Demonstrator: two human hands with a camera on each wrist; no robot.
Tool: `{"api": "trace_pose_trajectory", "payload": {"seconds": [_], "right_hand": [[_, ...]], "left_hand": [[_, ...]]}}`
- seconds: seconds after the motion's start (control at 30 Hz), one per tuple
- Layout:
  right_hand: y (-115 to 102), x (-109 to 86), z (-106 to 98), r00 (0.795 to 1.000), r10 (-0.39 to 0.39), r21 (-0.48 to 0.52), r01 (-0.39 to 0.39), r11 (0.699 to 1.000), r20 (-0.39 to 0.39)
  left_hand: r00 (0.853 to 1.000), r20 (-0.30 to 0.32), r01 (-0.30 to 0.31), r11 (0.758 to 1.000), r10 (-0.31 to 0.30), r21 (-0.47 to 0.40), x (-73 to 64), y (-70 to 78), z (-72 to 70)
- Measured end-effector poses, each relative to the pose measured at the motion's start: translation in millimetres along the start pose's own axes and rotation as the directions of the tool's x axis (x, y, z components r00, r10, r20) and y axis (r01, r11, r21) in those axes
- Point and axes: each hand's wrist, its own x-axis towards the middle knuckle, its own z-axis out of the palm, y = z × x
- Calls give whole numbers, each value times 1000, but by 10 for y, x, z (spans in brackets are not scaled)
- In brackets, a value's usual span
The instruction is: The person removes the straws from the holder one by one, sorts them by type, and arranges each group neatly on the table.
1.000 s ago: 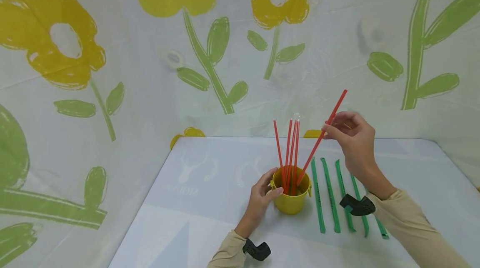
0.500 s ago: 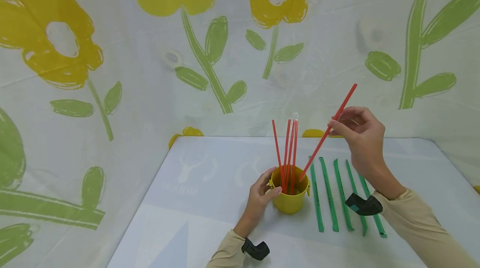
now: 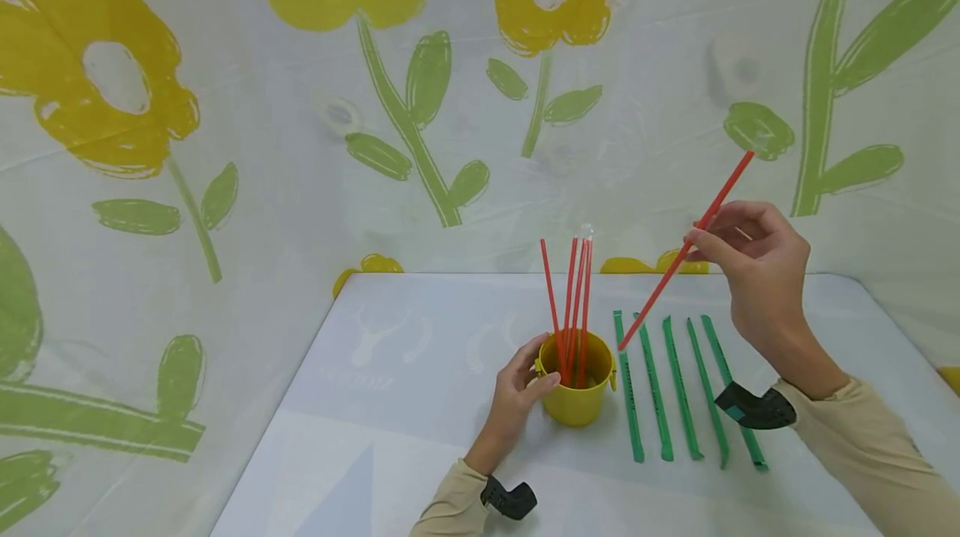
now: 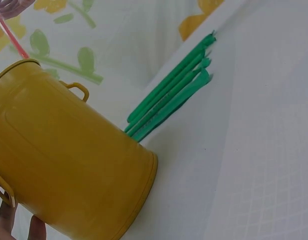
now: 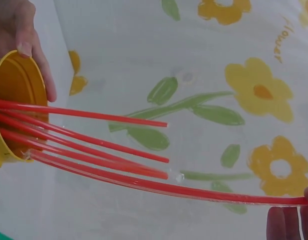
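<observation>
A small yellow bucket [image 3: 574, 405] stands on the table, its handle loops showing at the sides. My left hand [image 3: 516, 395] grips it from the left, thumb at the near rim. Several thin red straws [image 3: 576, 295] lean upright inside. Between thumb and fingers, my right hand [image 3: 761, 278] pinches another red straw [image 3: 678, 262], slanted with its lower end just right of the bucket's rim. Clear wrapping shows on this held straw [image 5: 193, 193] in the right wrist view. Fingers of my left hand [image 4: 19, 227] peek out below the bucket [image 4: 69, 160] in the left wrist view.
Several green-wrapped sticks [image 3: 680, 387] lie in a row right of the bucket, under and beside my right forearm. The white table [image 3: 420, 454] ends at a back edge against a flower-printed cloth [image 3: 300, 103]. A black wrist device [image 3: 755, 405] sits on the right sleeve.
My right hand has moved up and to the right, drawing the red straw's lower end out of the bucket and past its rim. The left hand keeps its hold on the bucket.
</observation>
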Motion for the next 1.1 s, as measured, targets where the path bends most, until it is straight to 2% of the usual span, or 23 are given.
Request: {"api": "trace_pose_trajectory", "payload": {"seconds": [0.1,0.33,0.63,0.77,1.0,1.1], "right_hand": [[-37,15,-51,1000,-13,-3,13,1000,-5],[-65,45,-197,999,-14,-20,13,1000,-31],[-102,52,-336,998,1,-76,-6,997,-71],[-110,46,-382,997,7,-104,-16,994,-83],[-112,42,-458,995,11,-104,-22,994,-102],[-108,38,-505,992,32,-110,-45,993,-118]], "left_hand": [[1000,-4,-10,1000,10,-1,-2,-2,6],[999,22,46,999,-46,-16,-23,338,22],[998,41,48,999,-47,-21,-19,343,22],[999,31,45,999,-44,-21,-21,333,25],[999,10,41,999,-41,-23,-1,57,10],[1000,2,32,999,-32,-20,0,19,11]]}}
